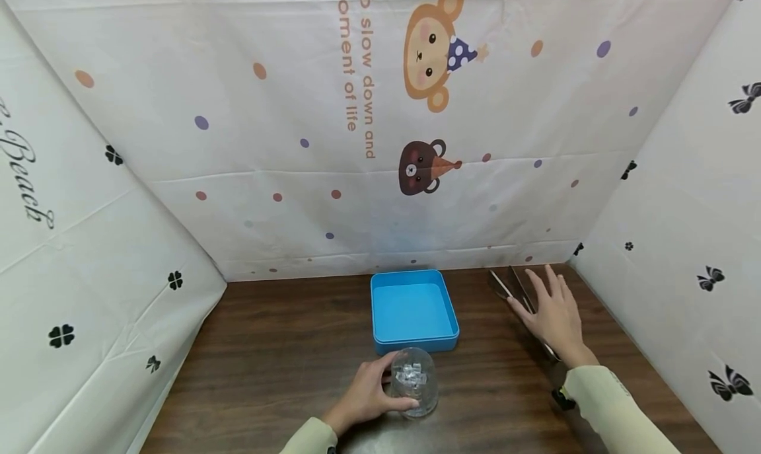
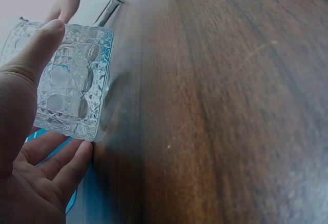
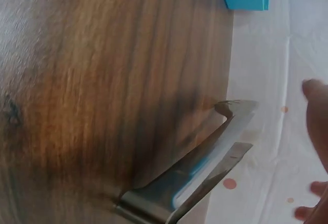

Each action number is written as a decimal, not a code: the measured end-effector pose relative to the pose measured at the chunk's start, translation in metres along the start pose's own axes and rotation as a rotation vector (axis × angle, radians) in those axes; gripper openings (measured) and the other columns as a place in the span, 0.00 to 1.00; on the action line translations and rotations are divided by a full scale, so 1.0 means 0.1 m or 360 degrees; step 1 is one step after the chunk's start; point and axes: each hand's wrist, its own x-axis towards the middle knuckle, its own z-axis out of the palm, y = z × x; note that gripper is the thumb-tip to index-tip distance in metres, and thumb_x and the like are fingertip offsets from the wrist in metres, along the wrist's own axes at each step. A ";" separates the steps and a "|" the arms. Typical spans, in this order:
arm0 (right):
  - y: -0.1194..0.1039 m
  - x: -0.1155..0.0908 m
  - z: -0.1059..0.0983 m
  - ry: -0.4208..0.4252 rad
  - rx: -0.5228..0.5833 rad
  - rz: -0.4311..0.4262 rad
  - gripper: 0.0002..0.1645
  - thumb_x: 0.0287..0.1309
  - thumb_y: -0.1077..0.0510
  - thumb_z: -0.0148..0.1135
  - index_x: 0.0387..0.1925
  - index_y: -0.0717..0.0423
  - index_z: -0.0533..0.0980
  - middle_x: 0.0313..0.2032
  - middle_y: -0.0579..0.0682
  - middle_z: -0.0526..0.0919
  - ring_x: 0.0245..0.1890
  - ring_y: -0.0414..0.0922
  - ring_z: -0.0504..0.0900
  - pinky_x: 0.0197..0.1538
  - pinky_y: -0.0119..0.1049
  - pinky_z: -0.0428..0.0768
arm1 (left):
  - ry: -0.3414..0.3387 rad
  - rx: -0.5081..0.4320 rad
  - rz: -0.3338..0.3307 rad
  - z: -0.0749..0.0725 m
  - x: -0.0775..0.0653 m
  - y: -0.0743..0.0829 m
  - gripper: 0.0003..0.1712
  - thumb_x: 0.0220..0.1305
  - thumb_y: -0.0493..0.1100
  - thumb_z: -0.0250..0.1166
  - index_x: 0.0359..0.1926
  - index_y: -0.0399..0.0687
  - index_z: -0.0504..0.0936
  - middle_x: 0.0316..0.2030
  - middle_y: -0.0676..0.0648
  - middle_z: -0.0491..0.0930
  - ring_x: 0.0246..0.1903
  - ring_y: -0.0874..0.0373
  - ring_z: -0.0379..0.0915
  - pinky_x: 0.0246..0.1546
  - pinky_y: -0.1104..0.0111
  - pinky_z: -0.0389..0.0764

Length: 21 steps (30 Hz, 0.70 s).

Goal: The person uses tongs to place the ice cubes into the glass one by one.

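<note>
My left hand (image 1: 368,391) holds a clear glass (image 1: 419,382) at the front middle of the table, thumb on one side and fingers on the other. In the left wrist view the cut pattern on the glass wall (image 2: 66,80) shows plainly. Clear, shiny pieces glint inside it. Over to the right, my right hand (image 1: 555,318) hovers with spread fingers above metal tongs (image 3: 195,175). The tongs lie on the table with their two arms apart and the tips toward the back wall. Nothing is between the fingers of that hand.
A shallow blue square box (image 1: 414,343) without a lid stands just behind the glass. The dark wood tabletop (image 1: 285,348) is enclosed by printed white sheets (image 1: 309,209) at the back, left and right.
</note>
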 end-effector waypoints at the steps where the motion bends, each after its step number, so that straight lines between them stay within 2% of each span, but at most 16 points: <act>1: 0.01 0.00 0.01 -0.0006 0.0001 -0.0007 0.50 0.63 0.37 0.68 0.78 0.52 0.59 0.78 0.69 0.48 0.74 0.75 0.48 0.68 0.75 0.55 | -0.0003 -0.0002 -0.0003 0.00 0.00 0.00 0.48 0.53 0.61 0.80 0.70 0.47 0.73 0.55 0.48 0.82 0.50 0.62 0.81 0.47 0.71 0.84; 4: 0.04 -0.02 0.03 -0.0045 -0.0019 -0.0032 0.56 0.63 0.32 0.65 0.82 0.48 0.52 0.81 0.64 0.38 0.77 0.72 0.36 0.71 0.75 0.46 | -0.0008 -0.0003 -0.0011 -0.01 0.00 0.01 0.48 0.53 0.61 0.80 0.70 0.46 0.73 0.55 0.47 0.82 0.50 0.61 0.81 0.47 0.71 0.84; 7: 0.07 -0.04 0.06 -0.0078 -0.0055 -0.0070 0.61 0.61 0.28 0.63 0.83 0.45 0.46 0.81 0.60 0.34 0.78 0.69 0.31 0.72 0.74 0.41 | -0.0009 -0.0003 -0.0012 -0.01 0.00 0.01 0.48 0.52 0.60 0.81 0.70 0.46 0.73 0.55 0.47 0.82 0.50 0.61 0.82 0.46 0.71 0.84; 16: 0.13 -0.07 0.09 -0.0104 -0.0078 -0.0089 0.62 0.60 0.26 0.63 0.83 0.42 0.45 0.82 0.56 0.35 0.79 0.66 0.30 0.75 0.69 0.34 | 0.0033 0.0059 0.0018 0.00 0.00 0.04 0.47 0.51 0.62 0.81 0.67 0.46 0.75 0.54 0.48 0.83 0.49 0.62 0.81 0.44 0.72 0.84; 21: 0.16 -0.10 0.10 -0.0120 -0.0059 -0.0077 0.59 0.61 0.27 0.63 0.83 0.41 0.48 0.82 0.58 0.38 0.79 0.65 0.29 0.76 0.67 0.31 | 0.0097 0.0103 0.0060 -0.03 -0.07 0.04 0.47 0.51 0.63 0.81 0.66 0.45 0.76 0.50 0.48 0.85 0.46 0.63 0.82 0.41 0.73 0.85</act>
